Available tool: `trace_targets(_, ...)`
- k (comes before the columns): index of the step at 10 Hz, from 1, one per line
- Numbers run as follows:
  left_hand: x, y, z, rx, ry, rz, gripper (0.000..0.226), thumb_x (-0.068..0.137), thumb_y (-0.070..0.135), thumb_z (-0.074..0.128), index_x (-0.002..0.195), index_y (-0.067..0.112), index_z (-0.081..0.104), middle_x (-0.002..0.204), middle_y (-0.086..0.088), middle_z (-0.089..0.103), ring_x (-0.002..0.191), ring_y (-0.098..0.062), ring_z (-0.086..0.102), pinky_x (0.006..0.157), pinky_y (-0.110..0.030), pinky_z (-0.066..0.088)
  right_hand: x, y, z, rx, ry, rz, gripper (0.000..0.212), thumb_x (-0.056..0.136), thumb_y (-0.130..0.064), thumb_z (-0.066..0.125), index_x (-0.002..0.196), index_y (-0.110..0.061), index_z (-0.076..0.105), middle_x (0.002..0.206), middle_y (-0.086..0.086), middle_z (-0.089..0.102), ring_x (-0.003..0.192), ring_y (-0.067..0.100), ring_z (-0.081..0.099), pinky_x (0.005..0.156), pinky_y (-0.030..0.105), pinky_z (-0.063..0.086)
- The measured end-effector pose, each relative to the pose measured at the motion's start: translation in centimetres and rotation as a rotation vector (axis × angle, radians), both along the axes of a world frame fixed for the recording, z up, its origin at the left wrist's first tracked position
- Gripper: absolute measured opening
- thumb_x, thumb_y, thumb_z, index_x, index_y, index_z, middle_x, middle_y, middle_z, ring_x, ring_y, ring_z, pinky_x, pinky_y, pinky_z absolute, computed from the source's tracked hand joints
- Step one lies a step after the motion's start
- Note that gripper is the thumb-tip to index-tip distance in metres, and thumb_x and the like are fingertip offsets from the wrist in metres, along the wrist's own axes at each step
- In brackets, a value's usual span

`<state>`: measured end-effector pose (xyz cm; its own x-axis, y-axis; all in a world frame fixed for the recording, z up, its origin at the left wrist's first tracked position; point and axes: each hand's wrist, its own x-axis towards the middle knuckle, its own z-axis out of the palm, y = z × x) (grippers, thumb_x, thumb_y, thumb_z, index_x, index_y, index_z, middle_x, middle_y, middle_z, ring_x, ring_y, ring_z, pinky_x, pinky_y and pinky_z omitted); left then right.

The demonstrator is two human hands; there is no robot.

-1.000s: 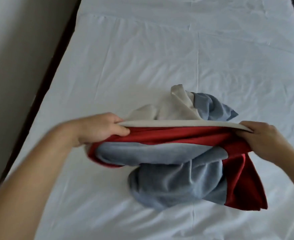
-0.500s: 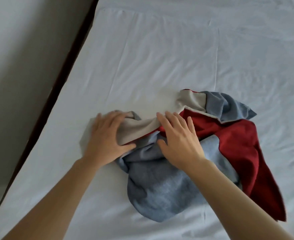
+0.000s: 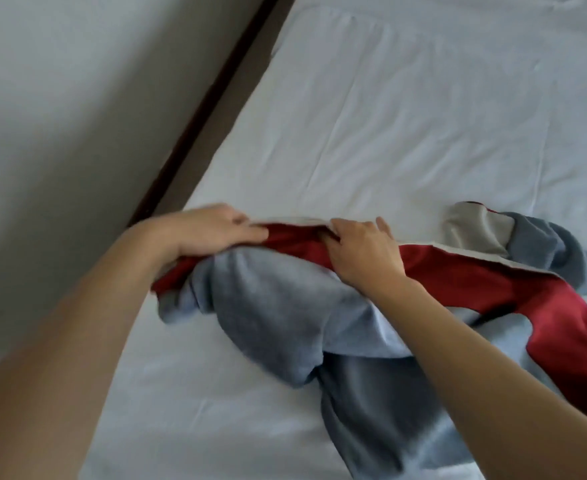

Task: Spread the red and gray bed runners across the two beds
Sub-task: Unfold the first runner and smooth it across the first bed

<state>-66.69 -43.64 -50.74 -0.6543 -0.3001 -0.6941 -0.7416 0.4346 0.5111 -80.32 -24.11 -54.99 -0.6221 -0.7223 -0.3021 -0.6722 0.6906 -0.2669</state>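
Two hands point(image 3: 212, 228) point(image 3: 361, 249), one bunched runner point(image 3: 278, 317)

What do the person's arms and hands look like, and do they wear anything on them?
Both forearms are bare, with no sleeve in view. The left hand and the right hand wear no glove, and no ring, watch or bracelet shows. The nails look short, though blur hides finer detail.

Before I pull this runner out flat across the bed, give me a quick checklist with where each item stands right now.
1. Left hand on the runner's edge: ok.
2. Right hand on the same edge: ok.
3. Bed runner untangled: not ok, red and gray bunched.
4. White sheet ahead free of objects: ok.
5. Runner's far end lying flat: not ok, folded over.
6. Second bed ready: cannot tell, out of view.
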Motion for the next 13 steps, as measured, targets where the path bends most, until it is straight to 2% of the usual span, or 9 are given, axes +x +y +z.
trace_targets(2, 1.9, -3.4, -2.4, -0.091, 0.369, 0.483, 0.039, 0.087, 0.053, 0.058, 0.121, 0.034, 0.062, 0.118, 0.018, 0.064, 0.109, -0.001, 0.058, 0.094, -0.027, 0.042, -1.2, -3.2, -0.8, 0.089, 0.032, -0.117, 0.038, 0.083, -0.01, 0.045, 0.119, -0.015, 0.055, 0.12, 0.011, 0.061, 0.11, 0.034, 0.055, 0.112, 0.05, 0.028)
trace_targets(4, 7.6, 1.0, -9.3, -0.465, 0.238, 0.705, 0.043, 0.096, 0.034, 0.046, 0.131, 0.011, 0.054, 0.131, -0.007, 0.059, 0.124, -0.026, 0.053, 0.102, -0.038, 0.043, 3.4, -5.9, -2.3, -0.076, 0.039, 0.187, 0.066, 0.09, -0.034, 0.051, 0.151, -0.022, 0.03, 0.156, 0.006, 0.034, 0.143, 0.027, 0.032, 0.12, 0.05, 0.018)
trace_targets(5, 8.6, 3.3, -10.9, -0.356, 0.165, 0.8, 0.033, 0.096, 0.039, 0.045, 0.102, 0.012, 0.062, 0.104, -0.007, 0.066, 0.105, -0.03, 0.062, 0.085, -0.04, 0.048, 6.4, -7.7, -3.1, -0.066, -0.075, 0.261, 0.064, 0.096, -0.048, 0.043, 0.154, -0.028, 0.023, 0.161, 0.001, 0.026, 0.148, 0.022, 0.02, 0.122, 0.051, 0.01)
trace_targets(7, 3.1, 2.9, -7.5, 0.209, 0.531, 0.712, 0.035, 0.098, 0.029, 0.053, 0.133, 0.024, 0.051, 0.12, 0.009, 0.062, 0.11, -0.006, 0.06, 0.095, -0.024, 0.047, 6.3, -6.8, -4.2, -0.143, -0.084, 0.145, 0.053, 0.092, -0.039, 0.04, 0.141, -0.021, 0.042, 0.146, 0.003, 0.046, 0.134, 0.027, 0.042, 0.112, 0.051, 0.029)
trace_targets(8, 3.4, 2.2, -8.3, 0.176, 0.312, 0.656, 0.041, 0.098, 0.027, 0.055, 0.138, 0.024, 0.048, 0.122, 0.0, 0.06, 0.119, -0.016, 0.058, 0.09, -0.014, 0.041, 4.7, -6.7, -3.7, -0.241, -0.066, -0.032, 0.05, 0.093, -0.029, 0.043, 0.141, -0.016, 0.042, 0.141, 0.007, 0.05, 0.128, 0.028, 0.047, 0.108, 0.048, 0.035)
trace_targets(9, 3.9, 3.6, -7.9, 0.373, 0.23, 1.1, 0.048, 0.1, 0.024, 0.049, 0.147, 0.028, 0.04, 0.132, -0.013, 0.057, 0.122, -0.021, 0.057, 0.095, -0.024, 0.047, 3.0, -8.5, -2.8, -0.238, -0.068, -0.126, 0.054, 0.096, -0.027, 0.043, 0.148, -0.018, 0.034, 0.148, 0.006, 0.044, 0.134, 0.026, 0.043, 0.112, 0.047, 0.035)
trace_targets(10, 5.8, 2.9, -8.3, 0.115, 0.214, 0.912, 0.045, 0.1, 0.019, 0.05, 0.144, 0.024, 0.046, 0.139, -0.003, 0.056, 0.122, -0.02, 0.056, 0.093, -0.025, 0.046, 3.4, -11.3, -3.1, -0.226, -0.085, -0.079, 0.057, 0.097, -0.041, 0.043, 0.15, -0.023, 0.03, 0.15, 0.005, 0.043, 0.134, 0.026, 0.044, 0.11, 0.048, 0.038)
trace_targets(11, 7.9, 2.9, -9.2, 0.261, 0.173, 0.667, 0.009, 0.092, 0.025, 0.063, 0.099, 0.022, 0.069, 0.094, 0.0, 0.072, 0.098, -0.023, 0.067, 0.075, -0.032, 0.051, 4.7, -15.2, -4.2, -0.043, -0.103, 0.156, 0.074, 0.09, -0.05, 0.054, 0.152, -0.033, 0.018, 0.148, 0.006, 0.041, 0.129, 0.03, 0.046, 0.103, 0.05, 0.043)
trace_targets(13, 6.3, 5.7, -8.4, 0.449, 0.394, 0.652, 0.032, 0.082, 0.027, 0.073, 0.112, 0.023, 0.063, 0.107, 0.012, 0.068, 0.1, -0.004, 0.063, 0.092, -0.025, 0.048, 4.4, -17.5, -5.4, 0.155, -0.008, 0.223, 0.055, 0.093, -0.021, 0.046, 0.146, -0.032, 0.037, 0.122, 0.013, 0.061, 0.102, 0.036, 0.06, 0.071, 0.037, 0.043)
